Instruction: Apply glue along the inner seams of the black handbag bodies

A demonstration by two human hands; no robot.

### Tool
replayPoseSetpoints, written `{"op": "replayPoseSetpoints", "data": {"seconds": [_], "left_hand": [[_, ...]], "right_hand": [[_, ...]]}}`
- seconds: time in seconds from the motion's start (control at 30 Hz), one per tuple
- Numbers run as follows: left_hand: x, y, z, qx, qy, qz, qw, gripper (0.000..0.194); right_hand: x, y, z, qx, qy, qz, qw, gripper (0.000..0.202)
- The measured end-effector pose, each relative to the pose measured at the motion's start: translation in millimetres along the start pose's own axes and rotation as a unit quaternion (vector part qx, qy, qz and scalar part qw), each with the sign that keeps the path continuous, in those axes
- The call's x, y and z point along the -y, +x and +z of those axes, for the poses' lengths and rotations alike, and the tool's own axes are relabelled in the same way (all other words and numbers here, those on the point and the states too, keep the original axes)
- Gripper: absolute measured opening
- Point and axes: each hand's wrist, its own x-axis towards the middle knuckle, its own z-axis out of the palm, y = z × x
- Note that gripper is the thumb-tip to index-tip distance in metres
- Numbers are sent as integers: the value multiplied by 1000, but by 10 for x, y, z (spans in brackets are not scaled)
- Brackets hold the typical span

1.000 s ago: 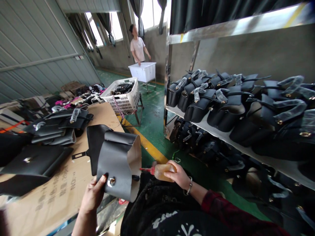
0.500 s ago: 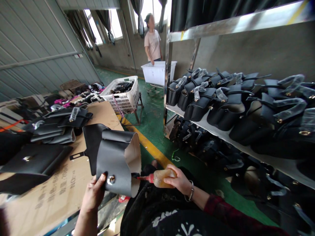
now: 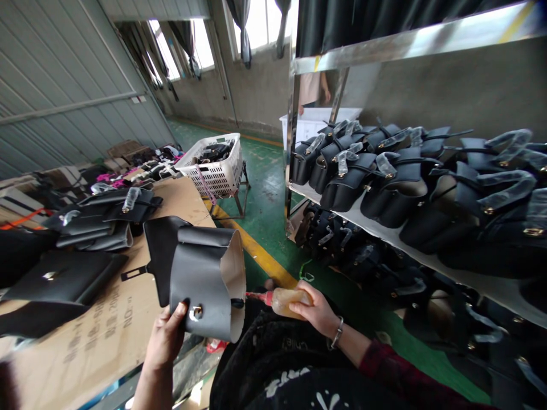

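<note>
My left hand (image 3: 167, 333) grips the lower left edge of a black bag piece (image 3: 199, 279), thumb on its outer face near a metal clasp (image 3: 195, 312). The piece is curved, with its pale inner side open toward the right, and a black flap with a slotted tab (image 3: 134, 273) extends on its left. In my right hand (image 3: 315, 310) is a glue bottle (image 3: 287, 302) with yellowish contents. Its red nozzle points left, just outside the right edge of the bag piece. A small dark part shows at that edge.
Black bags (image 3: 393, 176) fill a metal rack on the right. Flat bag pieces (image 3: 72, 276) lie on the cardboard-topped table (image 3: 179, 196) at left. Beyond stands a white basket (image 3: 213, 171). Behind the rack, a person (image 3: 311, 91) is beside a white tub (image 3: 316, 117).
My right hand has drawn the bottle to the right, and its nozzle has left the bag piece's opening. The person and the white tub have moved right, behind the rack.
</note>
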Motion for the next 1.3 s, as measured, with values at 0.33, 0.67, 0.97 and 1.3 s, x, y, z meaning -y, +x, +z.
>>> {"op": "replayPoseSetpoints", "data": {"seconds": [0.33,0.67,0.97,1.3], "left_hand": [[-33,-26,20,-20,42,-1,999,43],[-43,-45,105,-17,-12,-15,1000,43],[-9,-5,65,-20,-7,-9,1000,44],[72,47,-19,-19,56,-1,998,51]], "right_hand": [[-23,-31,9,66,43,21,997,29],[-23,-24,14,19,-12,-66,998,18],[23,52,18,29,6,-39,999,24],[38,1,-29,27,-39,-109,993,17]]}}
